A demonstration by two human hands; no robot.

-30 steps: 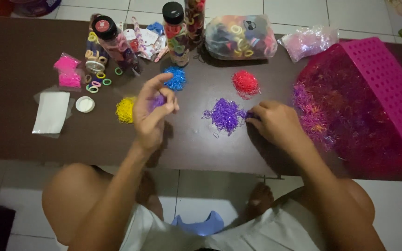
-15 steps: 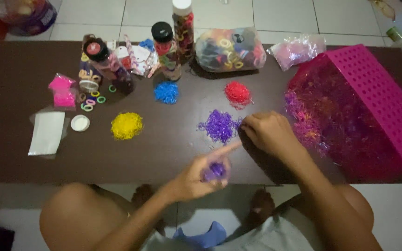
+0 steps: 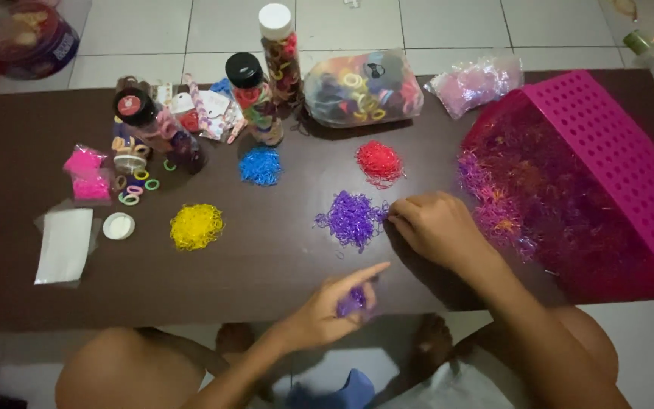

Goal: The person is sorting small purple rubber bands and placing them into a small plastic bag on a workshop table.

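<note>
Brown table: purple bands, tiny loops, in left hand.

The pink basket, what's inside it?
The pink basket lies tipped over, with a tangled heap of tiny pink and purple rubber bands spilling out. Whatever lies beneath the heap is hidden.

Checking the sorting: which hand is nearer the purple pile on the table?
Right. The right hand touches the purple pile's right edge; the left hand is below it, apart, near the table's front edge.
</note>
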